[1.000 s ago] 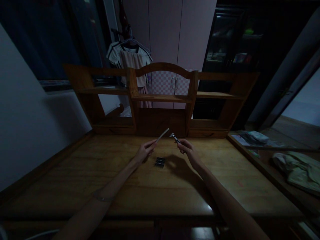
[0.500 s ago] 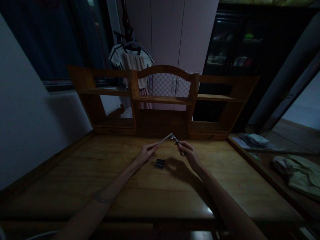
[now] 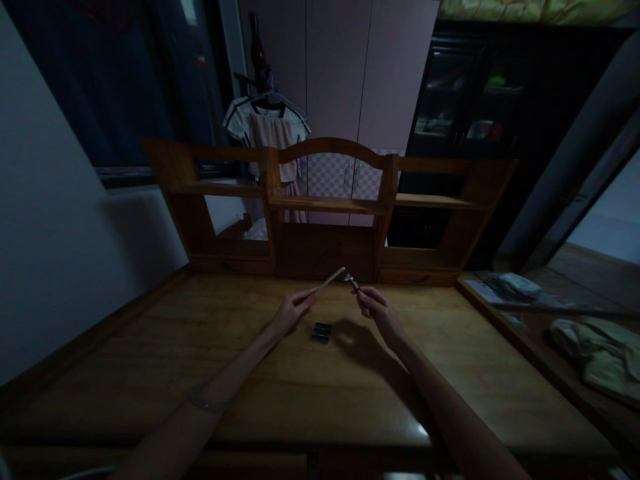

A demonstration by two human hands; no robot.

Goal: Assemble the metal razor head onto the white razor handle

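Low over the wooden desk point(image 3: 240, 387), my left hand point(image 3: 295, 311) is closed around one end of a thin pale stick point(image 3: 331, 278), which slants up to the right. My right hand point(image 3: 376, 305) grips the dark handle of a razor point(image 3: 354, 283), apparently one, with a small silver head pointing up and left. The razor's head sits just beside the stick's tip, with a narrow gap between them. Beneath and between the hands lies a small group of dark, shiny pieces point(image 3: 321, 332) in rows, too dim to identify.
A wooden shelf unit point(image 3: 327, 203) with small drawers stands along the desk's back edge. Right of the desk, crumpled pale cloth point(image 3: 600, 353) and a plastic-wrapped item point(image 3: 517, 285) lie on lower surfaces. A white wall point(image 3: 50, 220) borders the left side.
The razor's head has shifted slightly right and down from the stick's tip, where they appeared to touch. Both hands keep their holds. The camera view has tilted up a little.
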